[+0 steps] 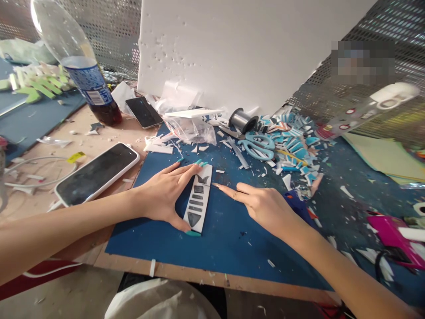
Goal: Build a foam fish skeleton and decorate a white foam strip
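Note:
A white strip, apparently foam board, lies on the blue mat. Dark fishbone-like shapes run along it: a triangle, several bars and a tail. My left hand spans the strip's left side, fingertips pressed on the far end and thumb at the near end, gripping it down. At the strip's right edge, my right hand has its fingers closed round a slim, pointed, blade-like tool; only its tip shows, and most of it is hidden by the fingers. A small white sliver lies beyond the tip.
Light-blue scissors, a wire spool and a scrap heap lie beyond my hands. A white-cased phone, dark phone and tilted cola bottle are left. A large white board stands behind.

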Available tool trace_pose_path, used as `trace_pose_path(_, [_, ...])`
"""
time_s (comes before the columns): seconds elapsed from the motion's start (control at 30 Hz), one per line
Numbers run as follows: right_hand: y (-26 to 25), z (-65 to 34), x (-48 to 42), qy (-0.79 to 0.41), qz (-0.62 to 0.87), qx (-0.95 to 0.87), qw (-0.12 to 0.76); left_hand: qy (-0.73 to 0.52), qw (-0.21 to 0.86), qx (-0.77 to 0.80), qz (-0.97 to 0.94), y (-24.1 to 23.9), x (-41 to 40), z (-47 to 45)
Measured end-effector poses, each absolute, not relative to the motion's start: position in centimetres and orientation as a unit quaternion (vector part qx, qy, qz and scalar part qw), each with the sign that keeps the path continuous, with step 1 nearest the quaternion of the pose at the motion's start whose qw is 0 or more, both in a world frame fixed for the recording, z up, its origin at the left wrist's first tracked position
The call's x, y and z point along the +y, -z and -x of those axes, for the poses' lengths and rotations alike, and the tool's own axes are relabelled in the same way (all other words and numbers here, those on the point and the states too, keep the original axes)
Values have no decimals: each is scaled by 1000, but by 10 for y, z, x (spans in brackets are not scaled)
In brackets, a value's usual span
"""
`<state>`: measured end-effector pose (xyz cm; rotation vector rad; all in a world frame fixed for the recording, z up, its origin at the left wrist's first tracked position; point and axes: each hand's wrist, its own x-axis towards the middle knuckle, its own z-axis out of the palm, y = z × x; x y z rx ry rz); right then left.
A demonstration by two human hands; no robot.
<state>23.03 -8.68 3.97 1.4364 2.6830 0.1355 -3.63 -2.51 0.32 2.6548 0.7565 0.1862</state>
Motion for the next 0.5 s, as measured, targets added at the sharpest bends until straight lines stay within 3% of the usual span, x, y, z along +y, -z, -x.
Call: trace_pose_path(0.5, [-42, -272, -110, -69, -497, 864, 45, -70, 172, 259, -948, -1, -25, 36])
